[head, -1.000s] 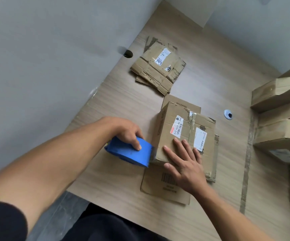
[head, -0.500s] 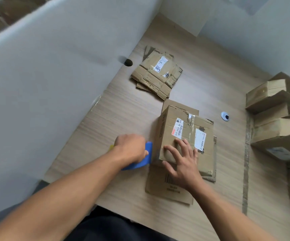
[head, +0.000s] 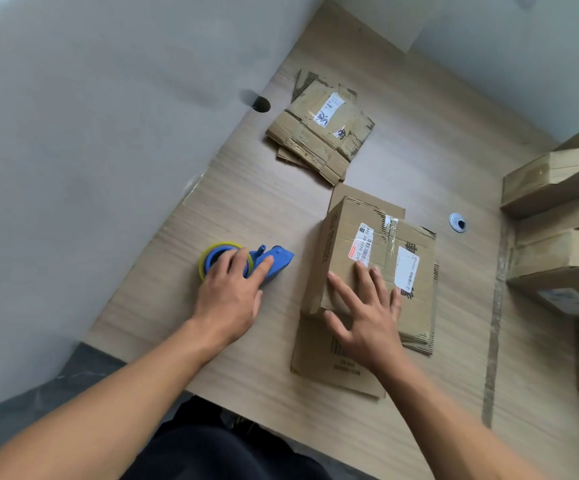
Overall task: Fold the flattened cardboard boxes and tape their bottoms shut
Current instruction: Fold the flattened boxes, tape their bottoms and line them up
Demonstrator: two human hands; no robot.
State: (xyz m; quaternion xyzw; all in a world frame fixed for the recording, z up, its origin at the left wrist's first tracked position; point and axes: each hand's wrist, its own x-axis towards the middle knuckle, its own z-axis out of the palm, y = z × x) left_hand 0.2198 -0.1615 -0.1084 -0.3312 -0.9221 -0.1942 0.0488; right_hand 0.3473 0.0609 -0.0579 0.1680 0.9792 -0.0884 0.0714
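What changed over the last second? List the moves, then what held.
The left hand drew the blue tape dispenser leftward, away from the folded box, and laid it on the table; its fingers now rest straight on it, no longer gripping. The right hand stayed flat on the box; the flattened stack did not move.

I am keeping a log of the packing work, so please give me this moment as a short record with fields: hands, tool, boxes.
left hand: rests on the blue tape dispenser
tool: lies on the table, left of the folded box
right hand: fingers flat on top of that box
under box: flattened cardboard sheet
far side: stack of flattened boxes
right edge: stacked folded boxes
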